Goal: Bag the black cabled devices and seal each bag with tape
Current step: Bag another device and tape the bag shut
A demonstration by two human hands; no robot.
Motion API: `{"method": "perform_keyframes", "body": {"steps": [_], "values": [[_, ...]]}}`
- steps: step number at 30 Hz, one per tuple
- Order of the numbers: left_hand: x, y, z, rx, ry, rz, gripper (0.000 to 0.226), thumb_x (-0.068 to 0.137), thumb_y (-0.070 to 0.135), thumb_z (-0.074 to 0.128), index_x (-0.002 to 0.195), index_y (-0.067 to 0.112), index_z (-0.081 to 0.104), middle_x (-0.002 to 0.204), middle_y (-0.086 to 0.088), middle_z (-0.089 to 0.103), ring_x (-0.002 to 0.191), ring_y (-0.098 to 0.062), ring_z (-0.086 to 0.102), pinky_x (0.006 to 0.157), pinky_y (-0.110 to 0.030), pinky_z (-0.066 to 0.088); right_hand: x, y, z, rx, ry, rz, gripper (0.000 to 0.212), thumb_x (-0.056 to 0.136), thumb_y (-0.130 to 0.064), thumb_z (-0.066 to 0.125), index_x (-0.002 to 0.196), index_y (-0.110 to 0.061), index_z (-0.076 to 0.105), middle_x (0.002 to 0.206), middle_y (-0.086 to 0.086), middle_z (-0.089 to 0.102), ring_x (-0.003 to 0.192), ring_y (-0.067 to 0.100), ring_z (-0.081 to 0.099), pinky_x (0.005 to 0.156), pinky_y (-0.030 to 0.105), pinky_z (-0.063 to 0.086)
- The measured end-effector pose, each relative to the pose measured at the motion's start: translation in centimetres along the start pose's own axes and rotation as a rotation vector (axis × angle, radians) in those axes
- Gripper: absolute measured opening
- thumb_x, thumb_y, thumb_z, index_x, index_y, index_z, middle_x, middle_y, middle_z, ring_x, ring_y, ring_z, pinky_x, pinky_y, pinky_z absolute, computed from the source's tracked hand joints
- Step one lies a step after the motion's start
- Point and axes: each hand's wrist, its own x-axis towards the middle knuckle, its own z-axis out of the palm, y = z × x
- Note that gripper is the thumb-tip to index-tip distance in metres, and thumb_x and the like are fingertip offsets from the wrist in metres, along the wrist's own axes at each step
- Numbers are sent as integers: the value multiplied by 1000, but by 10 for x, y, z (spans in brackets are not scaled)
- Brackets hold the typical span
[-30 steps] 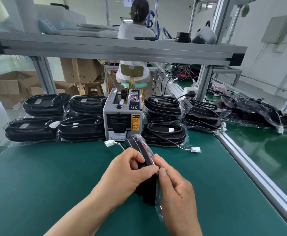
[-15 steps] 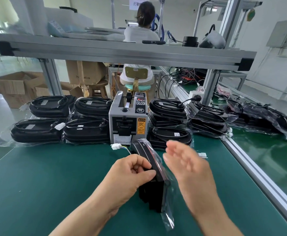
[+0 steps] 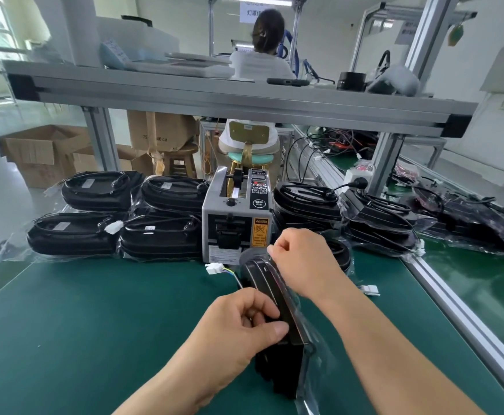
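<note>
A black cabled device (image 3: 274,295) stands on its edge on the green mat (image 3: 95,324), inside a clear plastic bag (image 3: 313,363). My left hand (image 3: 238,327) grips the device's near end through the bag, thumb on top. My right hand (image 3: 304,262) is at the far end, fingers curled and pinching the bag's top edge. The device's white connector (image 3: 214,268) lies on the mat beside it. The grey tape dispenser (image 3: 235,217) stands just behind the device.
Bagged black devices (image 3: 74,235) are stacked left of the dispenser, and more stacks (image 3: 304,202) sit to its right. An aluminium rail (image 3: 454,310) borders the mat on the right. A shelf beam (image 3: 214,97) crosses overhead. A person sits beyond it.
My right hand let go of the device's near end, opened, moved forward and now curls at the bag's far end. My left hand kept its grip.
</note>
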Motion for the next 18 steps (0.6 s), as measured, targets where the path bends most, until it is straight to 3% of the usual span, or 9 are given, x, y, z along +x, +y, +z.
{"method": "perform_keyframes", "body": {"steps": [4, 9, 12, 14, 18], "values": [[2, 0, 2, 19, -5, 27, 19, 80, 20, 82, 78, 34, 69, 64, 13, 54, 64, -9, 45, 62, -22, 43, -9, 1, 5, 123, 24, 74, 23, 91, -39, 60, 75, -23, 55, 74, -7, 63, 73, 14, 60, 65, 31, 45], [9, 7, -7, 12, -53, 25, 11, 72, 31, 81, 74, 27, 70, 63, 9, 59, 58, -7, 47, 57, -18, 41, -21, -4, 16, -88, 127, 0, 20, 93, -40, 60, 82, -26, 50, 72, -11, 56, 70, 19, 55, 62, 32, 40], [39, 3, -25, -168, 221, -65, 26, 87, 26, 73, 61, 24, 66, 60, 4, 55, 49, -8, 41, 51, -18, 37, -22, -4, 13, -141, 143, -8, 22, 98, -42, 54, 83, -27, 47, 70, -12, 51, 64, 16, 48, 55, 32, 33], [71, -1, -38, -300, 424, -154, 24, 90, 23, 70, 67, 19, 67, 58, 3, 53, 48, -8, 41, 50, -20, 37, -24, -5, 12, -137, 142, -20, 24, 99, -43, 51, 84, -26, 47, 71, -11, 55, 62, 11, 50, 53, 29, 34], [124, -4, -48, -525, 551, -317, 16, 93, 18, 68, 79, 10, 68, 58, 4, 59, 42, -5, 45, 39, -17, 37, -27, -5, 13, -131, 159, -30, 24, 101, -40, 48, 83, -25, 46, 72, -11, 57, 63, 11, 51, 55, 30, 37]]}}
